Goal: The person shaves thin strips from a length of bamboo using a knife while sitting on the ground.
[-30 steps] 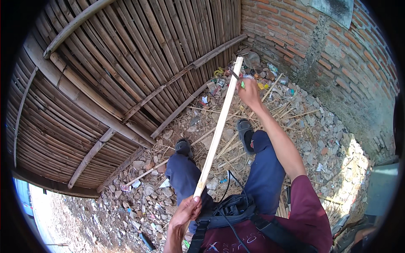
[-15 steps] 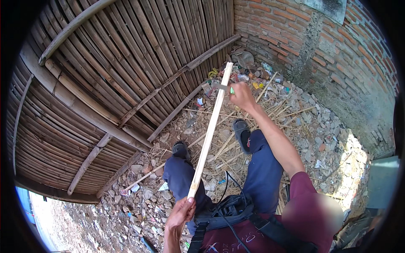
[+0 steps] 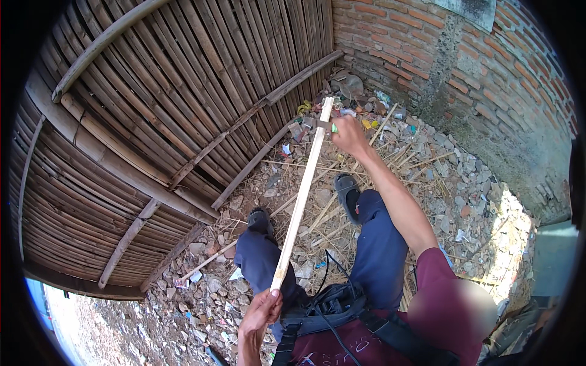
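The person's left hand [image 3: 260, 311] sits low, near the waist, with its thumb laid along the near end of a long, pale strip [image 3: 302, 195] and its fingers curled beneath, so that this end is firmly gripped. The strip slants up and slightly to the right, between the legs, its far end raised above the rubble-strewn ground [image 3: 439, 177]. The right arm [image 3: 400, 198] stretches forward past the right knee, the wrist bent inward; the right hand [image 3: 349, 134] is clenched around the green handle [image 3: 334, 128] of a dark, flat blade [image 3: 322, 125]. That blade lies across the strip just short of its far end, though whether its edge bites into the surface is too small to tell. The fist covers most of the handle, the left palm hides the strip's near end, and the left forearm [image 3: 249, 348] is cut off by the lower edge. A blurred patch covers part of the maroon shirt [image 3: 434, 268] at the right shoulder. At the waist sits a black pack [image 3: 339, 302], a dark cable [image 3: 328, 265] looping above it; its contents cannot be made out.
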The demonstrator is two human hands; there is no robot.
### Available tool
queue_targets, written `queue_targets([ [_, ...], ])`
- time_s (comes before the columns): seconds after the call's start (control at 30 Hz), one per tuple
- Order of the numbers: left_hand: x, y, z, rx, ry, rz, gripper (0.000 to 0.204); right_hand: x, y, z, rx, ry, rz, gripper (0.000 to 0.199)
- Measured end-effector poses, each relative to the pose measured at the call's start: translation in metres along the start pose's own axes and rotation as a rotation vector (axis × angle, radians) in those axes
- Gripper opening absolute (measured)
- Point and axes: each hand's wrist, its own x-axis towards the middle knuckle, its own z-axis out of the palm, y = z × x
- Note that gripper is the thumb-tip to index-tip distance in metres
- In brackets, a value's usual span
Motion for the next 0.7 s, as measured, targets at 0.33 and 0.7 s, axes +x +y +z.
queue_targets([
  [0.33, -0.007, 0.004, 0.007, 0.03, 0.036, -0.012, 0.035, -0.005, 0.056, 0.004, 0.099, 0.032, 0.402, 0.026],
  [0.7, 0.024, 0.035, 0.033, 0.133, 0.084, 0.225, 0.04, -0.028, -0.023, -0.017, 0.232, 0.207, 0.405, 0.027],
])
